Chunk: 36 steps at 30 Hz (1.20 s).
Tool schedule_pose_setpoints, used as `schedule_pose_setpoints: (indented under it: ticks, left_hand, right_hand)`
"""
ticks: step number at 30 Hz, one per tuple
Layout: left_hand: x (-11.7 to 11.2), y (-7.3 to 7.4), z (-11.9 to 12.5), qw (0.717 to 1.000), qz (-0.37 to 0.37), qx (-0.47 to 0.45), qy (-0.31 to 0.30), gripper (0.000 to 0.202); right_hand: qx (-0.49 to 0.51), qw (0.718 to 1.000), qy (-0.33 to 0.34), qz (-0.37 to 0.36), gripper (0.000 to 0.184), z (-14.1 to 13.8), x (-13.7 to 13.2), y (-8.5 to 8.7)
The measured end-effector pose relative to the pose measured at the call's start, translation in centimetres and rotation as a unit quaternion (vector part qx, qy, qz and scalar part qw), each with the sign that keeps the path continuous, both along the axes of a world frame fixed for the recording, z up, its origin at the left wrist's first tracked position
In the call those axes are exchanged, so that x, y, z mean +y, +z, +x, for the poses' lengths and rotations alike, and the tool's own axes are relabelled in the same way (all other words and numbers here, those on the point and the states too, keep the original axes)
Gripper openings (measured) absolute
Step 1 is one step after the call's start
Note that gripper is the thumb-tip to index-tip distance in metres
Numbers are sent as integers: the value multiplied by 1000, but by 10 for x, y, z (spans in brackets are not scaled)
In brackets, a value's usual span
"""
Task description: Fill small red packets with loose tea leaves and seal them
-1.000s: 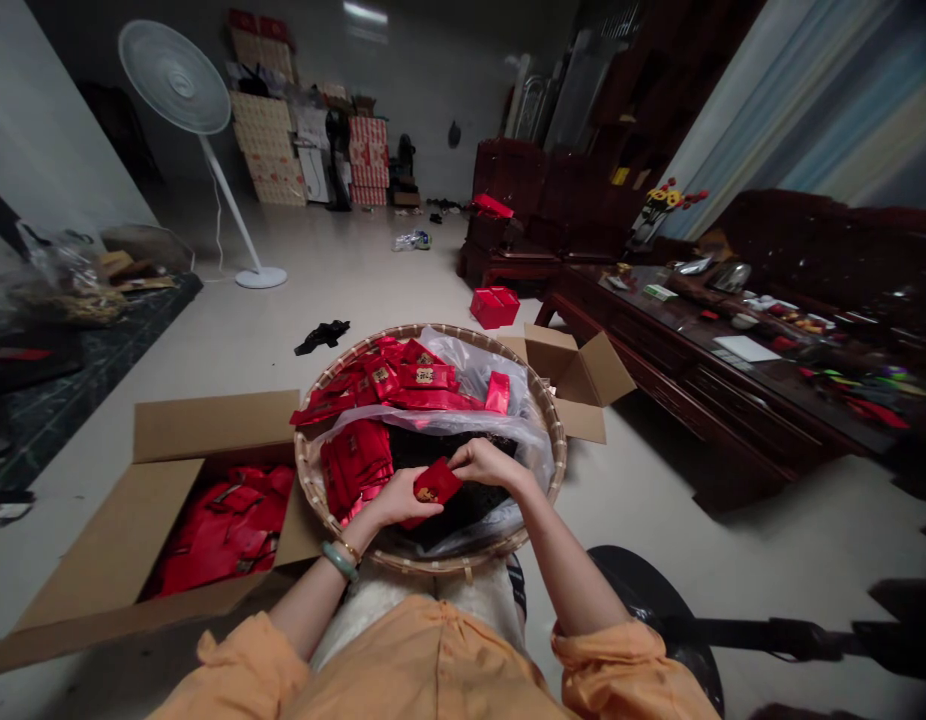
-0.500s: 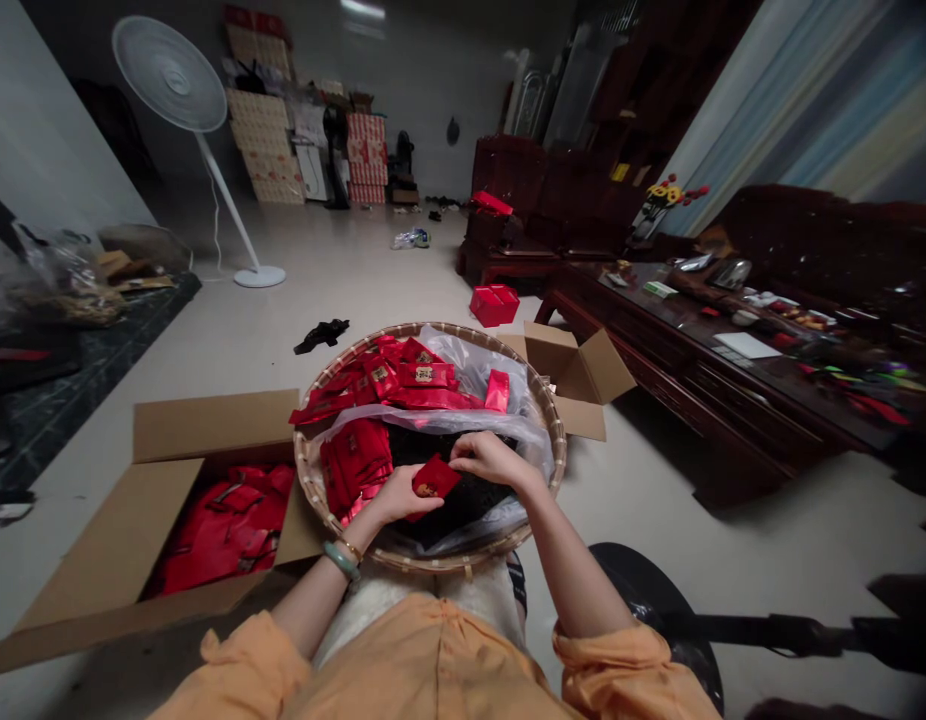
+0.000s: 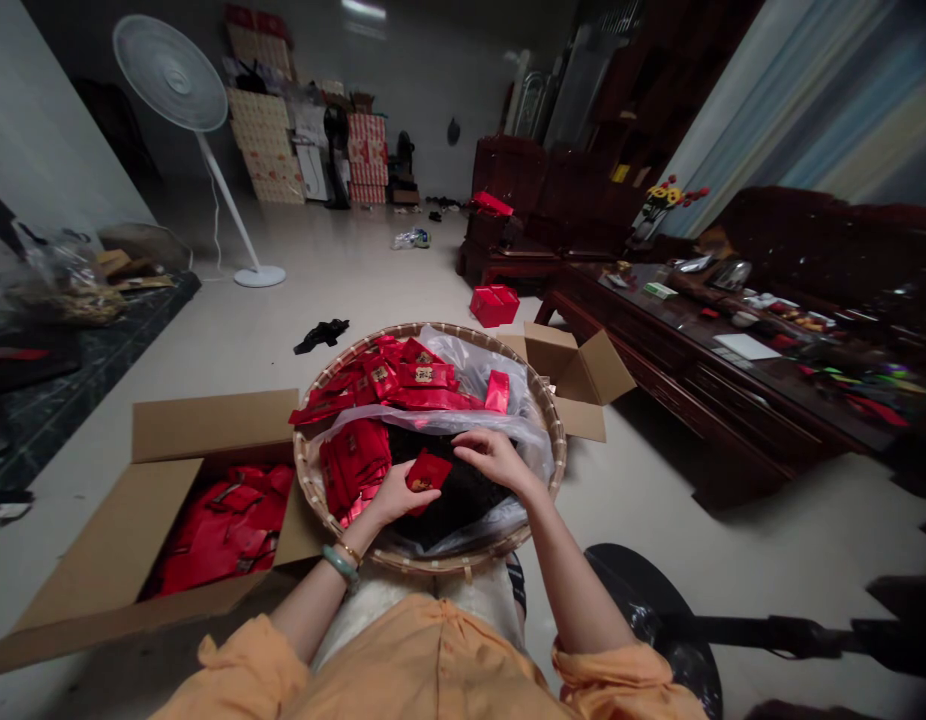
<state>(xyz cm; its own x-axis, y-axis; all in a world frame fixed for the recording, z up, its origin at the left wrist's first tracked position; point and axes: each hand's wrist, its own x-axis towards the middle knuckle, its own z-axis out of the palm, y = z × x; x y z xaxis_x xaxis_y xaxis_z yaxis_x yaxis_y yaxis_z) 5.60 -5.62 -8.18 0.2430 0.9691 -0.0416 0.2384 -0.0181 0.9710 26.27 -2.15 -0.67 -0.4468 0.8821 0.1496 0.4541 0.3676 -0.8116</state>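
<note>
My left hand grips a small red packet with a gold print, thumb across its front. Just right of the packet, my right hand hovers with thumb and fingers apart and nothing visible in them. Both are over a round woven basket on my lap. Inside it, a clear plastic bag holds dark, loose material whose kind I cannot make out. A stack of red packets lies at the basket's left, and more red packets are heaped at its far side.
An open cardboard box with red packets stands at my left. Another open box sits beyond the basket's right side, near a dark wooden table. A red box, a black cloth-like item and a white fan stand or lie farther off.
My right hand's fingers have parted and drawn slightly away from the red packet. My left hand has shifted a little left with the packet.
</note>
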Motion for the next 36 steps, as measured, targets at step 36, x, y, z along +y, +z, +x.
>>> schedule_pose_setpoints:
  ticks: [36]
  left_hand:
    - [-20,13,12,970,-214,-111,-42,47]
  right_hand:
    - [-183,971,-138,73,56,-50,25,-42]
